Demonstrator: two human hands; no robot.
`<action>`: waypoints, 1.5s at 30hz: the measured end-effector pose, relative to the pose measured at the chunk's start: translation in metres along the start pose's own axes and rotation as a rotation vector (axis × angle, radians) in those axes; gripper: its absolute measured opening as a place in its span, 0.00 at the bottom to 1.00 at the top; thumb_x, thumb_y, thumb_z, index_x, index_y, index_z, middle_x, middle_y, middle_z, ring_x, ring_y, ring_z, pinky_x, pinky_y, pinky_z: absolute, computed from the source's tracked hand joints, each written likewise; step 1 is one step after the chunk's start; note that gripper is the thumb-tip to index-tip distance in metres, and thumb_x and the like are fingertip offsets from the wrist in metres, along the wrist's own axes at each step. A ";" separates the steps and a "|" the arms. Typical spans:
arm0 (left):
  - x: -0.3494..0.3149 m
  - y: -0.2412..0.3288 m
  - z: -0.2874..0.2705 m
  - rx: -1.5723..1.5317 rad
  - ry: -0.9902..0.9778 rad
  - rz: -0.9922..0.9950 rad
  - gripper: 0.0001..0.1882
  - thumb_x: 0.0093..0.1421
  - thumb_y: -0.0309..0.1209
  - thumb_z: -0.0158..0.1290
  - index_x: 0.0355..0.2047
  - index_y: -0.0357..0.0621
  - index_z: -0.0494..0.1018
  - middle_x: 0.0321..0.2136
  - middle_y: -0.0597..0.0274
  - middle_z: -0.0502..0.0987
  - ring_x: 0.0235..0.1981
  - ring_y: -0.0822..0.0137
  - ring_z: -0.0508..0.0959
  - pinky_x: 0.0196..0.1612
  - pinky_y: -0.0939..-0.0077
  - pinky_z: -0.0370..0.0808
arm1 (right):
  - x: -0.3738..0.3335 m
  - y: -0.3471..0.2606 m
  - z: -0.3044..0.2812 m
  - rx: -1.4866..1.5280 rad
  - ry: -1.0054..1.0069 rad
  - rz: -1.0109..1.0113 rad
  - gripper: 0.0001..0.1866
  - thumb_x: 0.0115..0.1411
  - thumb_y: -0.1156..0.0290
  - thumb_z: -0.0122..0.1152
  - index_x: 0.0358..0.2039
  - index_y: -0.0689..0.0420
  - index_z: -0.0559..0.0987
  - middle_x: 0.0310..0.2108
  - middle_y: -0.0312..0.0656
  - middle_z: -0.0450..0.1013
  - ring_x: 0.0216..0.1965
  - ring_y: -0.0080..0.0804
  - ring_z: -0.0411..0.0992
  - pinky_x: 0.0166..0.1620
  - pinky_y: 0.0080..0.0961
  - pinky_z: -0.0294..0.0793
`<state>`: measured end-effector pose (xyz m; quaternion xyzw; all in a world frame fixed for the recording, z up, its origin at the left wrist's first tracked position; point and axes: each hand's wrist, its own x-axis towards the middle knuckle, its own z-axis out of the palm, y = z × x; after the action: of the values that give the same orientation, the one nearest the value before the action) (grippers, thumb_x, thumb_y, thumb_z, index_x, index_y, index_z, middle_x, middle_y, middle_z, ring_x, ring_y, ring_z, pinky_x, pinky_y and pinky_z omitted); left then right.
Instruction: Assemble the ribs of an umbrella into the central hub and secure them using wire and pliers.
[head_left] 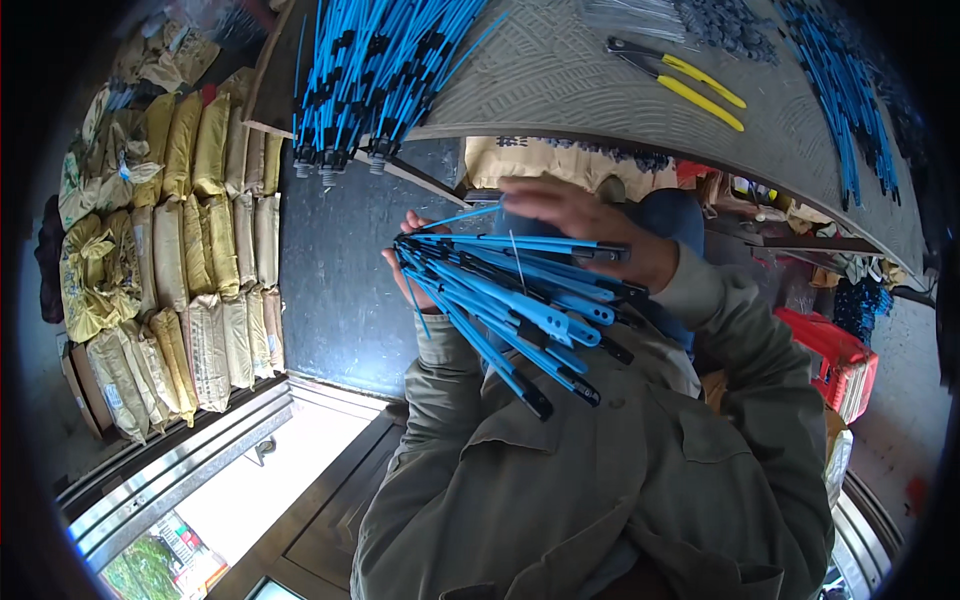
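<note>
A fanned bundle of blue strips with black ends [500,285] lies in front of my chest, its narrow end to the left and its wide end towards the lower right. My left hand [412,270] is closed around the narrow end, its fingers partly hidden behind the strips. Several wider blue pieces have small holes near their tips. Across the bundle stands a thin pale wire-like strip [517,262]. Beyond the bundle's upper edge, my right hand [590,220] reaches leftward with fingers stretched out, slightly blurred; nothing shows in it.
On the grey patterned table [530,80] ahead lie yellow-handled pliers [690,85], a large pile of blue strips [375,70] at the left and another blue pile [840,100] at the right. Stacked sacks [190,240] stand at the left. A red plastic container [825,355] is at my right.
</note>
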<state>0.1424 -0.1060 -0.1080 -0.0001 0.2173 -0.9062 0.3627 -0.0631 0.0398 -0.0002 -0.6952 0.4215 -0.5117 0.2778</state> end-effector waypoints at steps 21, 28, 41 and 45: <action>-0.042 -0.069 0.040 1.707 -0.314 -0.078 0.26 0.57 0.46 0.50 0.46 0.37 0.67 0.45 0.56 0.71 0.39 0.66 0.74 0.46 0.71 0.70 | -0.011 -0.032 0.016 0.115 0.017 0.402 0.21 0.42 0.68 0.71 0.34 0.61 0.72 0.31 0.45 0.70 0.31 0.35 0.70 0.36 0.26 0.68; -0.027 -0.056 0.012 1.409 -0.416 -0.170 0.16 0.55 0.38 0.55 0.36 0.37 0.70 0.32 0.61 0.73 0.34 0.72 0.72 0.38 0.78 0.68 | -0.026 -0.015 0.023 0.723 0.187 0.447 0.21 0.43 0.67 0.71 0.35 0.60 0.71 0.33 0.42 0.67 0.36 0.30 0.66 0.38 0.27 0.64; -0.039 -0.055 0.051 1.664 -0.602 -0.551 0.15 0.54 0.38 0.56 0.28 0.36 0.71 0.26 0.61 0.72 0.26 0.73 0.72 0.30 0.79 0.67 | -0.023 -0.029 0.039 0.480 0.097 0.272 0.12 0.47 0.72 0.66 0.29 0.57 0.71 0.29 0.40 0.68 0.30 0.30 0.68 0.34 0.26 0.66; -0.048 -0.064 0.046 1.573 -0.435 -0.442 0.13 0.53 0.35 0.58 0.28 0.36 0.72 0.26 0.61 0.72 0.28 0.73 0.72 0.31 0.80 0.67 | -0.023 -0.031 0.038 0.305 0.160 0.262 0.13 0.51 0.63 0.62 0.28 0.58 0.71 0.28 0.40 0.68 0.31 0.32 0.66 0.35 0.27 0.64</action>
<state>0.1430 -0.0522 -0.0334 0.0355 -0.5563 -0.8235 0.1055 -0.0204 0.0729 0.0017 -0.5415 0.4468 -0.5827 0.4093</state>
